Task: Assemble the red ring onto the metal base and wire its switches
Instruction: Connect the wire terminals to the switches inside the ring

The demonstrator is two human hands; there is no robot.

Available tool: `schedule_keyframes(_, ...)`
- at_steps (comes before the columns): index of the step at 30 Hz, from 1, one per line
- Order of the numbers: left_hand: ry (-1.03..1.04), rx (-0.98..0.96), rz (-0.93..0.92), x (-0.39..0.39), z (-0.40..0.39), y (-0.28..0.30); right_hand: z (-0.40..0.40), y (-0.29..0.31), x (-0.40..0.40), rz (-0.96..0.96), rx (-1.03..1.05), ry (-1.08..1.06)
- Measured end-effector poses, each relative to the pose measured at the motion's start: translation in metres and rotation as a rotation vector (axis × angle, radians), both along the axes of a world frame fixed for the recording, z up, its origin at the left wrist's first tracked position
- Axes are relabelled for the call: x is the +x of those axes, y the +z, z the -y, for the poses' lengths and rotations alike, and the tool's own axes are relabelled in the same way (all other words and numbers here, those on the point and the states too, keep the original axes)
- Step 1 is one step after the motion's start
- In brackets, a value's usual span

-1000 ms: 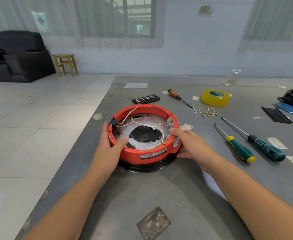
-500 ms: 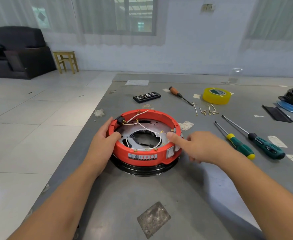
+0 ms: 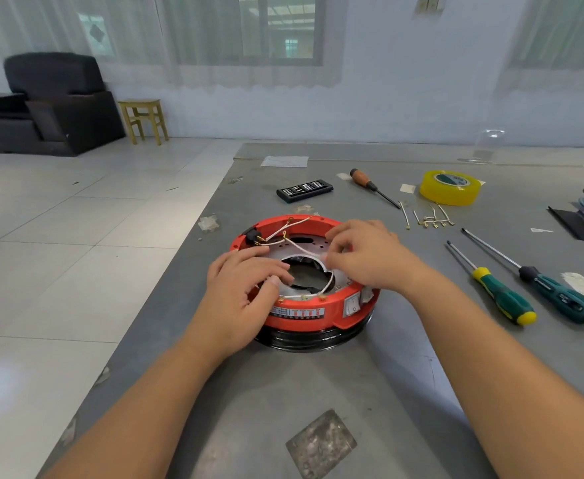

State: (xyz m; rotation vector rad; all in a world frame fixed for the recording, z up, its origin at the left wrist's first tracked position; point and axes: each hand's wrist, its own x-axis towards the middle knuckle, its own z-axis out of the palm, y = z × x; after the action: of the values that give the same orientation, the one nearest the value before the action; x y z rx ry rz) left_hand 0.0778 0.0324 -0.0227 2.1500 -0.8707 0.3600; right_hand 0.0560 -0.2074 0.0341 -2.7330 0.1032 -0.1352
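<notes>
Our right hand pinches a thin, floppy white wire; our left hand rests relaxed on the rigid red ring.

**Both grips low and close together**

We see our left grip palm down, fingers loosely spread forward and the thumb tucked near its right edge. Our right grip sits just right of it, fingers curled inward with fingertips drawn together. Both bare forearms stretch forward from below, converging.
</notes>
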Motion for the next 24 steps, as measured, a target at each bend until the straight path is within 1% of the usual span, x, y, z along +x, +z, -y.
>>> schedule_keyframes(2,-0.001,0.011,-0.003,0.002,-0.003,0.0,0.003,0.005,0.004,0.072,0.157,-0.027)
schedule_keyframes(4,-0.006,0.026,0.004,0.003,-0.003,0.0,0.005,0.008,0.007,0.099,0.298,-0.052)
schedule_keyframes(9,-0.019,0.031,0.019,0.002,-0.004,0.001,0.007,0.002,0.023,0.11,0.466,-0.131)
schedule_keyframes(11,-0.022,0.035,0.014,0.001,-0.003,0.001,0.012,-0.003,0.031,0.114,0.512,-0.13)
schedule_keyframes(15,-0.07,-0.038,-0.046,0.003,-0.002,0.001,0.022,-0.011,0.041,0.105,0.602,-0.117)
schedule_keyframes(18,-0.077,-0.081,-0.099,0.006,-0.001,0.0,0.029,-0.015,0.043,0.054,0.737,-0.101)
schedule_keyframes(20,-0.055,-0.107,-0.103,0.011,-0.003,-0.001,0.027,-0.017,0.042,0.061,0.744,-0.101)
schedule_keyframes(24,0.046,-0.178,-0.131,0.021,-0.008,-0.006,0.019,-0.022,0.039,0.133,0.658,-0.17)
